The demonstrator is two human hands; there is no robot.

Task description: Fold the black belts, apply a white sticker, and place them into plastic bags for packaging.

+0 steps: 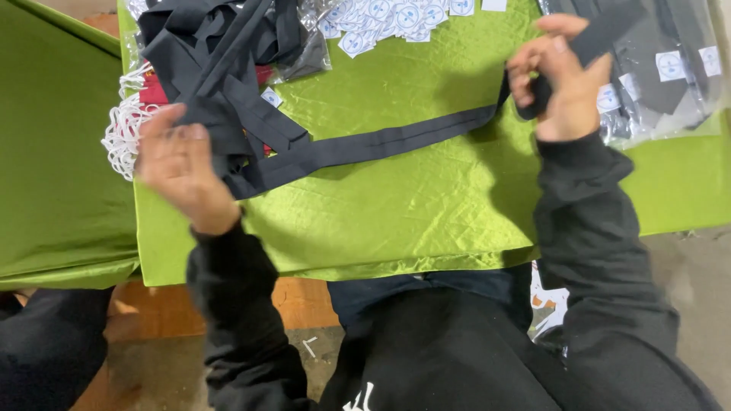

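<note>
Two hands are up over the green cloth [396, 205] and one long black strap [381, 144] is stretched between them. The right hand [560, 80] has its fingers curled tight around the strap's far end, gripping it just above the cloth's upper right part, beside a clear plastic bag [670, 84] of dark pieces. The left hand [179, 164] sits at the cloth's left edge, fingers bent in and pinching the strap's other end, though motion blur there hides exactly how the fingertips close.

The strap's long axis runs across the cloth nearly level, rising gently from the left hand up to the right, and its middle lies flat on the cloth.

The count: one pile of black straps [221, 46] heaped at the cloth's upper left corner, too tangled to number singly. One bundle of white elastic loops [122, 129] hangs off the cloth's left edge, just beside the left hand. A scatter of small white round stickers [396, 17] in packets lies along the cloth's top edge, too many to count. Two more white stickers show on the clear plastic bag.
</note>
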